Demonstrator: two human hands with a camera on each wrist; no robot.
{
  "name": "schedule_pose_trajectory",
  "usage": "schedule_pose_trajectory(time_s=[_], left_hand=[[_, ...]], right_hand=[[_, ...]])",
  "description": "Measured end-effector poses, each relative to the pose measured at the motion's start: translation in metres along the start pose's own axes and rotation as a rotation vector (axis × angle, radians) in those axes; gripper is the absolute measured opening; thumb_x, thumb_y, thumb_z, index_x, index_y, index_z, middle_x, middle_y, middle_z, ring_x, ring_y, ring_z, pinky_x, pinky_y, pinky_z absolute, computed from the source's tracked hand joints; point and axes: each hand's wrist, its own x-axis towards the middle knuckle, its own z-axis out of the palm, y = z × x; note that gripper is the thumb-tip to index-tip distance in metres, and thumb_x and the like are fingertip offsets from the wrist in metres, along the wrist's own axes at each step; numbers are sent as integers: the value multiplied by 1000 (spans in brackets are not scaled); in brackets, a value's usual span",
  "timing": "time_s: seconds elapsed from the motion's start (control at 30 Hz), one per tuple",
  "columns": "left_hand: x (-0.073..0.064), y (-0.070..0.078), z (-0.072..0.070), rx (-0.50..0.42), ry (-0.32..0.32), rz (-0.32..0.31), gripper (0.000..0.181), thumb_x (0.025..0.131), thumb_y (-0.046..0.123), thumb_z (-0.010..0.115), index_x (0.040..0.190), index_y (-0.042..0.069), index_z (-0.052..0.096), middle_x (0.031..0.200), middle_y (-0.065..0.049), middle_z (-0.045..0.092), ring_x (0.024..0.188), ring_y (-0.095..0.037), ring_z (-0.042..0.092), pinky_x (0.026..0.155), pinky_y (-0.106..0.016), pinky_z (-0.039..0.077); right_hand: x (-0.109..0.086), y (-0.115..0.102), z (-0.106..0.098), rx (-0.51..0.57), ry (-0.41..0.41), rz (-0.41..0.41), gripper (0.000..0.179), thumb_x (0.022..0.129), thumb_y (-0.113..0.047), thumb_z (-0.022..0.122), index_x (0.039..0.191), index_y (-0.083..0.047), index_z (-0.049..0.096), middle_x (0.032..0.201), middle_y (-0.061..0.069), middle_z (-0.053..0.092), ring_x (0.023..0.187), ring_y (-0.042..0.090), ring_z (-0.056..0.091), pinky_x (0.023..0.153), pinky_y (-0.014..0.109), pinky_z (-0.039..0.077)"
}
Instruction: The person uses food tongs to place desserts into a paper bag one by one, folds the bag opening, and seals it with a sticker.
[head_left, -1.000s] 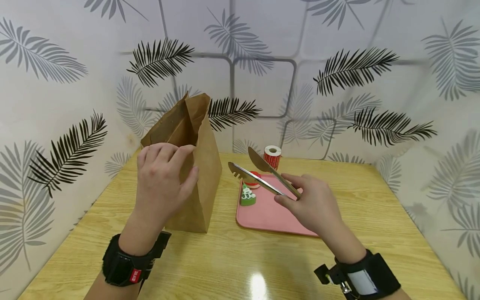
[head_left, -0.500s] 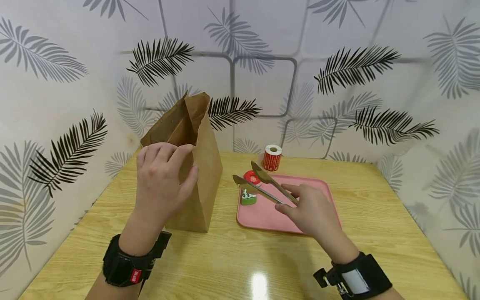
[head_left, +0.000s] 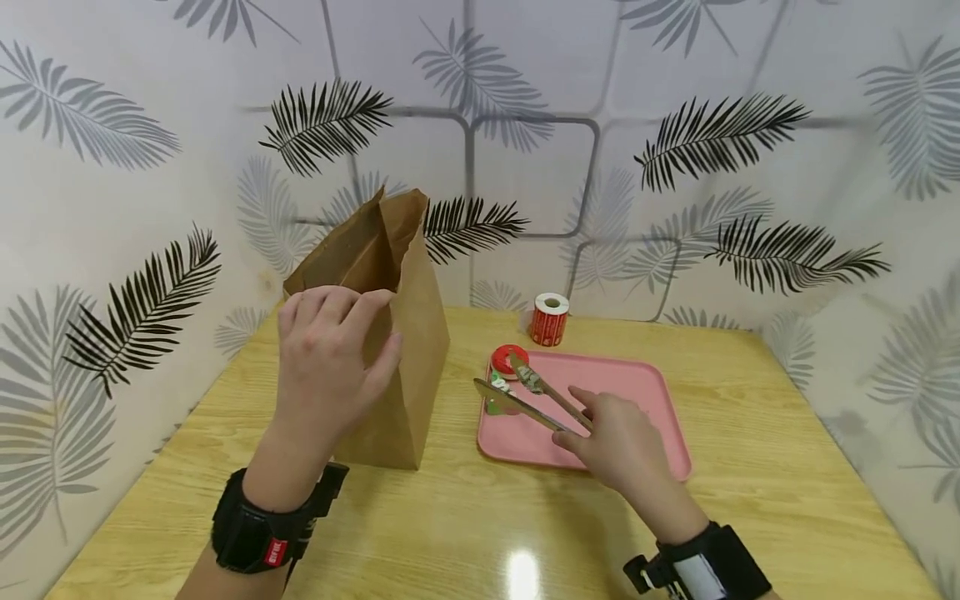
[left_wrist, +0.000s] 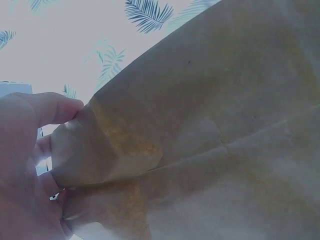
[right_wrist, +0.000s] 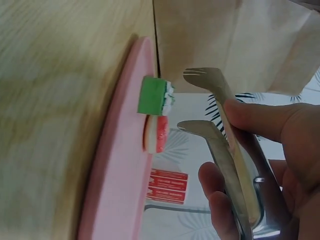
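My left hand (head_left: 326, 358) grips the near rim of an upright brown paper bag (head_left: 425, 350); the left wrist view shows thumb and fingers pinching the paper (left_wrist: 125, 135). In my right hand (head_left: 618, 442) is a pair of metal tongs (head_left: 528, 408), their arms spread with nothing between the tips. The tips hover over the left part of a pink tray (head_left: 630, 383). There sit a small green toy cake (right_wrist: 151, 96) with white topping and a round, red-topped toy cake (head_left: 502, 360). From the head view, the tongs partly cover the green one.
Behind the tray stands a roll of red labels (head_left: 550, 321). The tray lies on a wood-grain table (head_left: 757, 425), right of the bag. A leaf-patterned curtain (head_left: 660, 208) closes off the back and sides.
My right hand has lowered the tongs toward the two toy cakes, their tips coming down over the tray's left side. My left hand keeps its hold on the bag.
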Motion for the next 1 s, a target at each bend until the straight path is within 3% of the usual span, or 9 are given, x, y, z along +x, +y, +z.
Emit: schedule_pose_trajectory(time_s=[0.27,0.47,0.87,1.0], left_hand=[[-2,2,3,-13,12,-12,26,90,19,70,114,10,70,93,-14,64,104,-40,56,97,-58,36],[-2,1,1,-6,-2,-9,26,91,20,70,116,10,70,94,-15,64,106,-41,56,98,-59,35],[-2,2,4,-21,21,-16,27,87,15,72,114,9,70,93,-14,63,103,-40,56,97,-58,35],[-2,2,3,-13,1,-15,27,89,17,71,115,9,70,94,-15,63,105,-40,55,98,-59,34]], right_hand=[[1,7,22,-29,-18,45,63,81,-40,88,137,-16,70,104,7,76,76,18,62,53,32,46],[2,9,27,-2,-24,58,54,82,-38,87,131,-17,74,96,5,73,70,18,57,50,32,42],[2,12,34,-14,-23,62,40,86,-32,84,123,-18,77,93,2,74,73,18,58,53,32,42],[1,11,35,-22,-12,74,37,87,-31,84,122,-20,78,94,2,74,75,18,58,54,32,40]])
